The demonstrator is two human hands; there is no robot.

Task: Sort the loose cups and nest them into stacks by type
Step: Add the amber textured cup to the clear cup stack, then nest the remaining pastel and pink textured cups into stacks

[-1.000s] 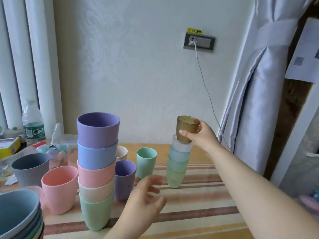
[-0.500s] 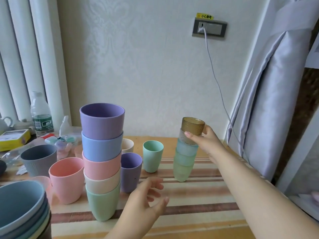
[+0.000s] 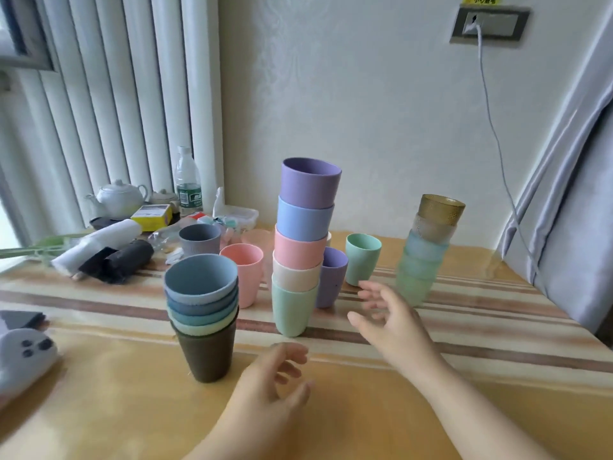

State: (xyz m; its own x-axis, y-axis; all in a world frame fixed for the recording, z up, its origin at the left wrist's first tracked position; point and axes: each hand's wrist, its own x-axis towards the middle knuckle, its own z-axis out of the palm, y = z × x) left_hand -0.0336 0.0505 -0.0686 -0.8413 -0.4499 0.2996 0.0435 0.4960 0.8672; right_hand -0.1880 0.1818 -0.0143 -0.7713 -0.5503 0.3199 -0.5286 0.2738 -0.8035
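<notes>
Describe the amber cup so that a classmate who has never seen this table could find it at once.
Look at the striped table, toward its right side near the curtain. A stack of translucent cups stands there; the amber cup sits on top, the only brownish-gold one.

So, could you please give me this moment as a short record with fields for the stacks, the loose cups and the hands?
tall stack: five pastel cups, purple on top
left stack: nested cups in a dark olive base cup
right stack: translucent tumblers, amber tumbler on top
loose cups: grey, pink, small purple, small green
left hand: open, holds nothing
right hand: open, holds nothing
</notes>
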